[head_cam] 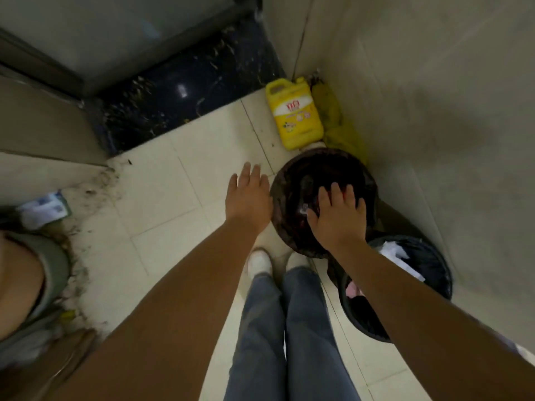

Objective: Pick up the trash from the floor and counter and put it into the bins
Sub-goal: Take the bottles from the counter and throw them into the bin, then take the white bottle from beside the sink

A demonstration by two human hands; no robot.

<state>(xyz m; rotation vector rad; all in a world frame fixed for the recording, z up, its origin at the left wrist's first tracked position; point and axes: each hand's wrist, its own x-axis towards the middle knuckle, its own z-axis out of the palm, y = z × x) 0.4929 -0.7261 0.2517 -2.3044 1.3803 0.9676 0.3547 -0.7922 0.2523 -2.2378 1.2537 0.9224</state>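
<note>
Head view. Two bins are seen in the wall corner at 3 o'clock. The round dark-lined bin (289, 198) is lined with a reddish-black bag; a small pale scrap (304, 209) is seen inside, its material not discernible. The second black bin (428, 256) sits just beside it toward 5 o'clock, filled with white paper and pink trash. A white-blue wrapper (43, 208) lies on the floor at 9 o'clock among dirt.

The right hand (337, 215) is held over the round bin's mouth, fingers spread apart, palm down; nothing is seen gripped. Contact with the scrap under the thumb cannot be told. The left hand (249, 195) is held flat just beside the bin's rim at its 9 o'clock side, fingers together and extended, empty.

A yellow detergent jug (295, 114) stands at 12 o'clock, touching the round bin's far rim, with a yellow cloth (335, 123) wedged behind it in the corner. Walls close off the right side; open tile floor (173, 198) is left toward 9 o'clock.
</note>
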